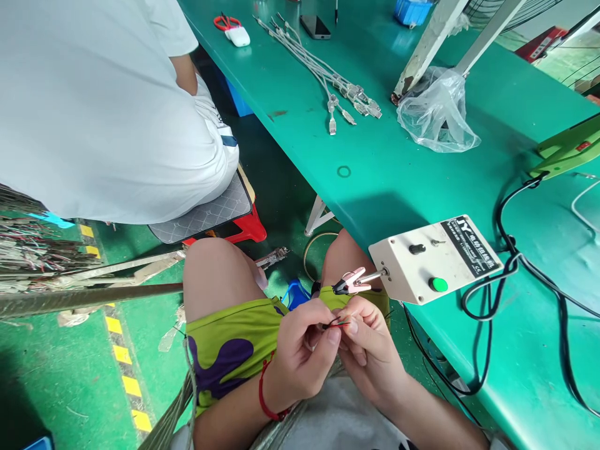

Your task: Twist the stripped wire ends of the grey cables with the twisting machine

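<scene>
Above my lap, my left hand (309,350) pinches the end of a cable whose thin inner wires (338,324) stick out, black, red and green among them. My right hand (368,337) meets it from the other side, thumb and fingers closed on the tips of those wires. Just beyond my hands, a clip with pink and black jaws (351,281) sits on the shaft of a beige control box (434,259). The box carries a black knob and a green button, and it stands at the table edge. A bundle of grey cables (173,412) hangs at my left side.
On the green table (375,181) lie several grey USB cables (323,69), a phone (315,27), red-handled scissors (227,24), a plastic bag (438,112) and black cords (490,312). A person in white (117,106) sits at the left on a red stool (248,225).
</scene>
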Tool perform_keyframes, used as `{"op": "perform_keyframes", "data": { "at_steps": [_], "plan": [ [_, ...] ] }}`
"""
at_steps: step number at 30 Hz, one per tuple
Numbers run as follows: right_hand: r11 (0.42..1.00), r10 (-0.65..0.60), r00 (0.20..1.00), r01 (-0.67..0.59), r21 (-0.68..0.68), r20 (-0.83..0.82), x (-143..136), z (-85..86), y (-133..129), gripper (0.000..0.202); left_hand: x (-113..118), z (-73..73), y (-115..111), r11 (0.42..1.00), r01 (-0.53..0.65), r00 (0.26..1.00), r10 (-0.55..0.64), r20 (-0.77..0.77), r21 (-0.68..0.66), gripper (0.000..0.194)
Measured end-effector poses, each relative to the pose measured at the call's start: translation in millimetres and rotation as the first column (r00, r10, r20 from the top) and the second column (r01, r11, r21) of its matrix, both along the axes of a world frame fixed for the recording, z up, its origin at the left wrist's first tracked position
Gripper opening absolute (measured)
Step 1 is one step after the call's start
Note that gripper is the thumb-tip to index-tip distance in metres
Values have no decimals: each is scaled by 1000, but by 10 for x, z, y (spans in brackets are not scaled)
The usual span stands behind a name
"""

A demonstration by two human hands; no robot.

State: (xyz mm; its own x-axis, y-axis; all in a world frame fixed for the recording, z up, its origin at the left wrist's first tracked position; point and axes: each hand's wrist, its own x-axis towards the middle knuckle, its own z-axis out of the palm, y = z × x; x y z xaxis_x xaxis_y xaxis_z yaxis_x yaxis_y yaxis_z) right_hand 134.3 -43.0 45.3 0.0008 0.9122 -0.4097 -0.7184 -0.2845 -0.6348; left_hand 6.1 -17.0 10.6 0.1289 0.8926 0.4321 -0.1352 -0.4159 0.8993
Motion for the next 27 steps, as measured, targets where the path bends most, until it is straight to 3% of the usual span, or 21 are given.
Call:
{"op": "perform_keyframes", "data": {
  "at_steps": [6, 11, 15, 19, 23, 27],
  "plan": [
    [998, -68, 991, 66, 24, 114, -30, -22, 21, 25, 16, 12, 5, 996, -66, 998, 66, 5, -52, 7],
    [998, -60, 969, 63, -4, 240, 25, -134, 76, 59, 36, -4, 68, 992, -95, 995, 97, 30, -80, 11],
    [998, -43, 989, 50, -49, 142, 126, -156, 204, 59, 44, -34, 108, 975, -119, 990, 131, 55, -186, 20],
    [996, -83, 993, 83, -9, 79, 205, -130, 309, 59, 45, -61, 136, 954, -149, 987, 159, 20, -260, 29],
    [997, -13, 1000, 14, 76, -6, 230, -207, 338, 48, 51, -58, 177, 957, -163, 982, 180, 51, -241, 28],
    [992, -21, 999, 26, 123, -39, 225, -346, 310, 49, 58, -72, 198, 959, -175, 980, 193, 59, -222, 24]
  ]
}}
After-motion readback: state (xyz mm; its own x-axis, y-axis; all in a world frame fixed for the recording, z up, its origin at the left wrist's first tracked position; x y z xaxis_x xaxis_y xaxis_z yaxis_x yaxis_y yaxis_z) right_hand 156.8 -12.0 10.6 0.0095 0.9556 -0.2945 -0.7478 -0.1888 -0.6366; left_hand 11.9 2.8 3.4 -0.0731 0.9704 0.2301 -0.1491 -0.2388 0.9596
